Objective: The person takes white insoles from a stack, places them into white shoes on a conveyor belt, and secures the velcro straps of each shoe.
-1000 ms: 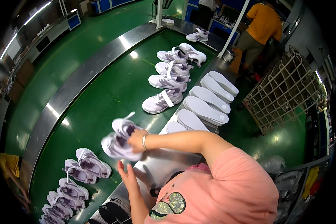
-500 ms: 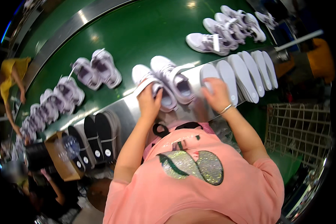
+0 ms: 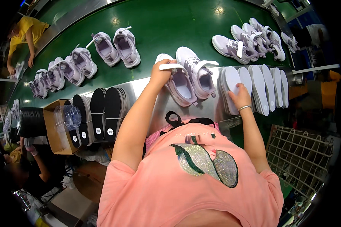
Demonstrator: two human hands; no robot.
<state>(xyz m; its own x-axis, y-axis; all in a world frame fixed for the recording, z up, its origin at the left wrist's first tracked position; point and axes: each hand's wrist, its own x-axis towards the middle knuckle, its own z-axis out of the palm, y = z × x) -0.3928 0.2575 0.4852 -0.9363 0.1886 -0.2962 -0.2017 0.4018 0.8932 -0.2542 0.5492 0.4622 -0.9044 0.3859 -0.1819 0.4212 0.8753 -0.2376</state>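
A pair of pale lilac sneakers stands in front of me, toes pointing away, on the metal edge of the green belt. My left hand (image 3: 162,75) is closed round the outer side of the left sneaker (image 3: 178,89), near its white strap. The right sneaker (image 3: 195,70) of the pair stands close against it, untouched, its strap sticking out sideways. My right hand (image 3: 240,97) has its fingers bent at the leftmost stack of white insoles (image 3: 228,81), thumb and forefinger at its right edge. Part of the grip is hidden behind the hand.
More white insoles (image 3: 259,90) lie in a row to the right. Black insoles (image 3: 112,109) in stacks and a cardboard box (image 3: 51,121) are at left. Other sneakers stand on the belt (image 3: 170,22) at both sides. A wire rack (image 3: 299,151) is low right; a co-worker (image 3: 28,32) is far left.
The view has shifted. My left hand has slid from the left sneaker's opening forward to its outer side. My right hand has moved from the insoles' far end to the stack's right edge.
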